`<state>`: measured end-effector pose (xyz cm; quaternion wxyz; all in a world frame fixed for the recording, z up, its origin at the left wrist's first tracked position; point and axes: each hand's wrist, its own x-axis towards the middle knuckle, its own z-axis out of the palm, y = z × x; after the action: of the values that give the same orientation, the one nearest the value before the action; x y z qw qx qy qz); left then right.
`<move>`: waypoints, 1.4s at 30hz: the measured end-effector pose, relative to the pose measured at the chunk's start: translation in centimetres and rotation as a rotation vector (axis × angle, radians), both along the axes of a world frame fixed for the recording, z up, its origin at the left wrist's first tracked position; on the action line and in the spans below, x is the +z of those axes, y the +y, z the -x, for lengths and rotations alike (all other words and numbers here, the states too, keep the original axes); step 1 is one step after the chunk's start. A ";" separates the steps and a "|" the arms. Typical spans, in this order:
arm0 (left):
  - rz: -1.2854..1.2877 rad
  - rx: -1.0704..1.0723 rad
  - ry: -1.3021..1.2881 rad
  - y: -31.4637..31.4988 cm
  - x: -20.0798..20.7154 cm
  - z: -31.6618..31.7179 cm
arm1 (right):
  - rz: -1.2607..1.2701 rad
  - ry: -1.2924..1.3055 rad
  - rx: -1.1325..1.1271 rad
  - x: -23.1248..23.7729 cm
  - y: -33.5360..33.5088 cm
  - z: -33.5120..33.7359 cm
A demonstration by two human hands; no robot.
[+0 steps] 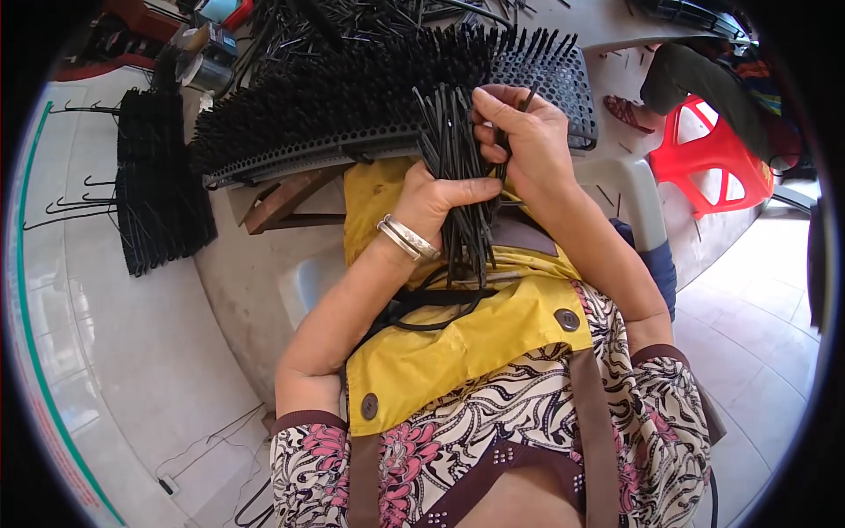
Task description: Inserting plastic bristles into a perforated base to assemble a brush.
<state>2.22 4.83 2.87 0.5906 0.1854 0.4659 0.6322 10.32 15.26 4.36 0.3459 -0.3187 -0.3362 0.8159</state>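
From my end of the head view, I have the bundle of black strips (451, 145) near the middle of the frame, standing roughly upright, its lower ends reaching down in front of the yellow apron (466, 343). My left hand (440, 198) has it around the middle: the fingers are clamped on the bundle, with the thumb laid across the front. Two silvery bangles (409, 238) circle that wrist. My right hand (532, 145) is just beside the upper part of the bundle, its fingers bent and drawn together on a thin black strip (531, 97) whose tip pokes up above them; I can't tell how many strips they grip. Behind both hands, across the upper centre, I see a long black perforated tray (581, 110), densely packed with upright black bristles (352, 101) and more sparsely filled at its right end. Loose black pieces are heaped beyond it at the top edge. In the left part of the frame is a dark, bristly stack (163, 185) with hooked wires sticking out to its left. At upper right, I make out a red plastic stool (744, 172), with another person's trousered leg (713, 92) next to it.
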 end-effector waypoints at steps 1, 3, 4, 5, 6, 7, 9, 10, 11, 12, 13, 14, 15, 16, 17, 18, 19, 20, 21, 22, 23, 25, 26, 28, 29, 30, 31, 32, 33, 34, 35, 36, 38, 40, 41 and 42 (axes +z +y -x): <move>0.001 0.000 0.000 0.0 0.0 0.0 | 0.001 0.000 0.000 0.1 -0.2 0.0; 0.004 -0.010 0.086 0.0 0.1 0.0 | -0.026 0.014 -0.080 0.2 -0.7 -0.1; 0.004 -0.011 0.086 0.1 0.3 -0.1 | -0.025 0.014 -0.080 0.3 -0.9 -0.2; -0.006 0.026 0.075 0.1 0.6 -0.2 | -0.006 0.091 -0.095 0.4 -1.0 -0.3; -0.016 0.062 0.065 0.1 0.8 -0.4 | 0.013 0.167 -0.110 0.6 -1.1 -0.4; -0.017 0.064 0.065 0.0 1.0 -0.3 | 0.012 0.167 -0.108 0.4 -1.3 -0.5; 0.031 0.065 -0.058 -0.2 1.2 -0.2 | 0.013 0.234 -0.078 0.1 -1.4 -0.9; 0.028 0.067 -0.059 -0.2 1.1 -0.2 | 0.010 0.233 -0.075 0.1 -1.4 -1.2; 0.040 0.056 -0.067 -0.3 1.0 -0.1 | -0.052 0.200 -0.058 0.2 -1.5 -1.4; 0.052 0.045 -0.075 -0.3 0.9 0.0 | -0.114 0.167 -0.041 0.2 -1.6 -1.6; 0.047 0.049 -0.077 -0.3 1.0 0.0 | -0.118 0.165 -0.036 0.3 -1.7 -1.7; 0.035 0.030 -0.040 -0.3 1.0 -0.1 | -0.186 0.146 -0.015 0.6 -1.6 -1.9; 0.022 0.011 -0.004 -0.3 1.0 -0.1 | -0.254 0.127 0.008 0.8 -1.5 -2.1; 0.017 0.013 -0.007 -0.3 1.2 -0.1 | -0.259 0.124 0.010 1.0 -1.4 -2.2; -0.002 0.020 0.008 -0.3 1.6 -0.2 | -0.350 0.072 -0.007 1.2 -1.2 -2.4; -0.022 0.026 0.023 -0.3 1.7 -0.2 | -0.442 0.020 -0.025 1.2 -1.0 -2.6; -0.027 0.027 0.021 -0.4 1.6 -0.2 | -0.447 0.018 -0.023 1.2 -0.9 -2.9; 0.003 0.022 0.051 -0.6 1.3 -0.1 | -0.557 -0.068 -0.046 1.1 -0.7 -3.1; 0.032 0.017 0.082 -0.8 1.2 0.1 | -0.667 -0.154 -0.071 1.1 -0.6 -3.4; 0.027 0.017 0.080 -1.0 1.1 0.3 | -0.672 -0.155 -0.071 1.2 -0.4 -3.8; 0.065 0.022 0.048 -1.0 1.1 0.5 | -0.640 -0.220 0.015 1.4 -0.1 -4.3; 0.100 0.041 0.031 -1.1 1.0 0.6 | -0.581 -0.265 0.127 1.9 0.1 -5.0; 0.094 0.036 0.030 -1.1 1.2 0.5 | -0.587 -0.267 0.122 1.9 0.3 -5.2; 0.132 0.074 -0.045 -1.2 1.7 0.4 | -0.582 -0.267 -0.014 1.8 0.7 -5.5; 0.086 0.092 -0.049 -1.2 1.8 0.2 | -0.584 -0.250 -0.095 2.1 1.5 -5.7; 0.083 0.089 -0.049 -1.2 1.9 0.1 | -0.587 -0.250 -0.098 2.3 2.4 -5.7; 0.076 0.097 -0.049 -1.2 1.9 0.1 | -0.684 -0.297 -0.208 2.4 3.5 -5.6; 0.072 0.101 -0.047 -1.2 1.9 0.2 | -0.777 -0.344 -0.323 2.4 4.6 -5.5; 0.053 0.105 -0.060 -1.1 1.7 0.2 | -0.831 -0.351 -0.362 2.2 5.7 -5.2; 0.054 0.100 -0.059 -1.1 1.8 0.3 | -0.830 -0.353 -0.368 2.0 6.7 -4.8; 0.041 0.108 -0.075 -1.1 1.8 0.4 | -0.882 -0.316 -0.403 1.5 7.4 -4.1; 0.029 0.115 -0.091 -1.2 1.8 0.5 | -0.934 -0.279 -0.439 1.2 8.0 -3.4; 0.020 0.132 -0.107 -1.3 2.3 0.6 | -0.934 -0.255 -0.456 0.6 8.9 -2.0; -0.034 0.126 -0.105 -1.3 2.3 0.6 | -1.056 -0.264 -0.465 -0.6 9.9 -0.9; -0.041 0.128 -0.109 -1.3 2.3 0.7 | -1.137 -0.308 -0.480 -1.0 10.3 -0.4; -0.035 0.125 -0.108 -1.3 2.2 0.6 | -1.131 -0.309 -0.481 -1.4 10.6 0.0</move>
<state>1.58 3.57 5.10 0.5708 0.1320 0.4329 0.6851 10.30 25.88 2.96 0.5820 -0.2676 -0.6805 0.3559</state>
